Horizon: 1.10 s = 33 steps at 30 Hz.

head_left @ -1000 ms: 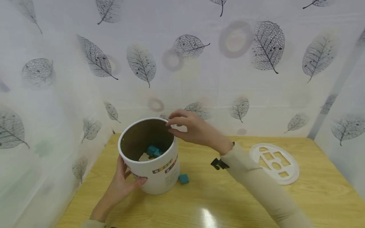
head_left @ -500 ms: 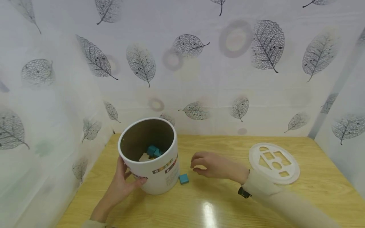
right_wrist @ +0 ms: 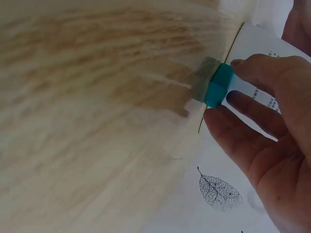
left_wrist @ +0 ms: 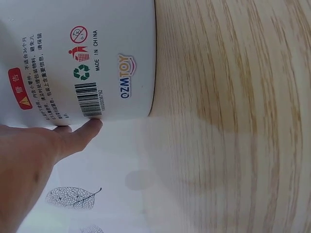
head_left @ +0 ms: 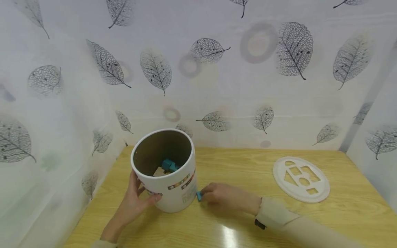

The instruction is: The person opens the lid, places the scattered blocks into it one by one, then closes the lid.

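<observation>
A white cylindrical bucket with printed labels stands on the wooden table, its top uncovered. My left hand grips its left side, thumb on the front; the other fingers are mostly hidden. Printed text and a barcode show on the bucket wall in the left wrist view. Inside lie teal blocks and a pale one. Against the bucket's right foot is a small teal block, pinched between the thumb and fingers of my right hand. The right wrist view shows this block between the fingertips.
On the table's right side lies a round white lid with cut-out shapes. A pale leaf-patterned curtain hangs behind and along both sides of the table.
My right hand has come down from the bucket's rim to the table and moved in left onto the small teal block. The left hand keeps its hold on the bucket.
</observation>
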### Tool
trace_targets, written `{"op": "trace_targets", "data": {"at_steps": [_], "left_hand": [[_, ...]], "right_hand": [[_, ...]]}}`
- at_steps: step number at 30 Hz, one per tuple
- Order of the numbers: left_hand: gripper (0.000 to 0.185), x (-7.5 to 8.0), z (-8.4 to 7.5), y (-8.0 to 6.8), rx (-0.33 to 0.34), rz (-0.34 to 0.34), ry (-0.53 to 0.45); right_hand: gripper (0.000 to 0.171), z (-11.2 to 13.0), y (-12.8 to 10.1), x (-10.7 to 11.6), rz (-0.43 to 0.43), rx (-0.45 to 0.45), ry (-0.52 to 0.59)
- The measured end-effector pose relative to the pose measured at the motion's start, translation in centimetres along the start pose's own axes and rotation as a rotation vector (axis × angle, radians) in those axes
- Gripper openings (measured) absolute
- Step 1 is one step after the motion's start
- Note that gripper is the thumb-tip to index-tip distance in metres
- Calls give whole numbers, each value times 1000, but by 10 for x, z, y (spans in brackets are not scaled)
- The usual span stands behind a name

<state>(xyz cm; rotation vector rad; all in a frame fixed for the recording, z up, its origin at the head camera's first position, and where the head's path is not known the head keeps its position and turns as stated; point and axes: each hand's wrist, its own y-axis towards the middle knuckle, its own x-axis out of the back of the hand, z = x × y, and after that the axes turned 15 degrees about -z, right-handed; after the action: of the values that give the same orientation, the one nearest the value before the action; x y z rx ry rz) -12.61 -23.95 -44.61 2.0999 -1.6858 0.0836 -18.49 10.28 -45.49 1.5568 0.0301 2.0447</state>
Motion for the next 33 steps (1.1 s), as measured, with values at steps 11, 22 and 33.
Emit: {"op": "trace_targets", "data": {"at_steps": [11, 22, 33], "left_hand": [[120, 0, -3, -1, 25, 4, 8], [120, -1, -1, 0, 23, 7, 4], [118, -2, -2, 0, 36, 7, 9]], "right_hand": [[31, 1, -2, -2, -1, -7, -200], [19, -8, -5, -1, 23, -85, -212], [16, -10, -5, 1, 41, -104, -207]]}}
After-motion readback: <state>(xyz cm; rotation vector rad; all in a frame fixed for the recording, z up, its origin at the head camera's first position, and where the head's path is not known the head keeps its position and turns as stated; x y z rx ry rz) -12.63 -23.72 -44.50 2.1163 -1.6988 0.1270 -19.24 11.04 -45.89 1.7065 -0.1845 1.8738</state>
